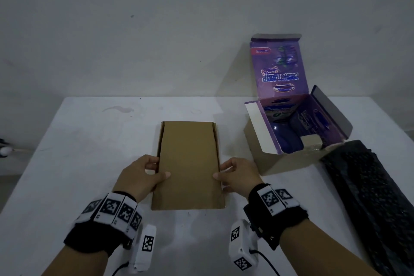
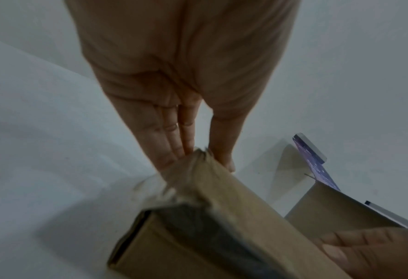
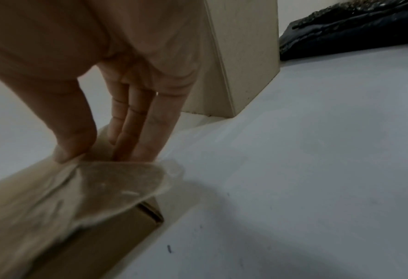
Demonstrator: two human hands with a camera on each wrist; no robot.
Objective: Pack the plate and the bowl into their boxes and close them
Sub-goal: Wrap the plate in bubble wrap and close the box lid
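A flat brown cardboard box [image 1: 188,163] lies in the middle of the white table [image 1: 89,141] with its lid folded down. My left hand [image 1: 158,169] pinches its left edge, thumb on the lid and fingers against the side. My right hand [image 1: 220,171] pinches the right edge the same way. The wrist views show the brown box [image 2: 221,217] [image 3: 54,207] under each thumb, and a loose flap of clear tape [image 3: 126,181] at its near right corner. No plate shows. To the right, a purple box [image 1: 291,107] stands open with a dark blue bowl [image 1: 287,139] inside.
A long black textured sheet [image 1: 369,197] lies along the table's right side, close beside the purple box. A small white object [image 1: 5,150] sits off the left edge. The purple box's raised lid [image 1: 277,65] leans against the grey wall.
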